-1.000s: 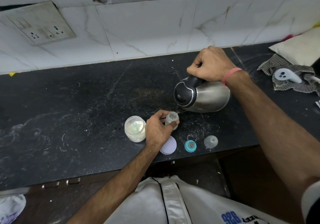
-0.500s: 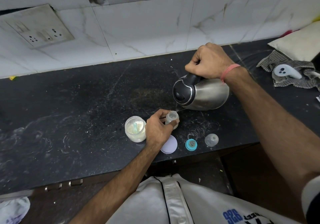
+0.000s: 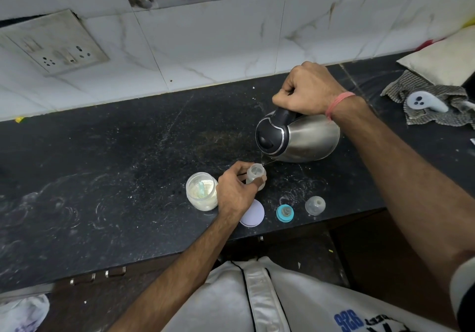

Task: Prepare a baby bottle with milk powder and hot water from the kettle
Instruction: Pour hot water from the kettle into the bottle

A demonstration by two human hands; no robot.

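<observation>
Head view, left to right. At the lower left corner a crumpled pale bag [image 3: 24, 311] is cut off by the frame edge; what it holds cannot be made out. One switch-and-socket plate [image 3: 55, 45] sits on the tiled wall above the dark speckled surface [image 3: 102, 172].

One open jar of milk powder [image 3: 201, 191] stands on the surface with a pale green scoop [image 3: 201, 189] upright inside it. Just to its right, the left hand [image 3: 235, 190] curls its fingers and thumb round one small baby bottle [image 3: 255, 175], which stands upright with its mouth open; the bottle's lower body is hidden behind the thumb. One lilac round lid [image 3: 253, 214] lies flat, partly covered by the left wrist.

Further right lie one teal collar with teat [image 3: 285, 213] and one clear dome cap [image 3: 315, 205], near each other but apart.

One steel kettle [image 3: 299, 139] is tilted over, its black lid end facing left and its spout just above the bottle; a thin stream at the spout is hard to make out. The right hand [image 3: 307, 90] is clenched on the black handle, most of which it hides. A pink band [image 3: 339, 103] circles that wrist.

At far right, one white controller [image 3: 425, 103] rests on a checked cloth [image 3: 434, 100], beside a cream cushion [image 3: 442, 59] cut off by the edge.
</observation>
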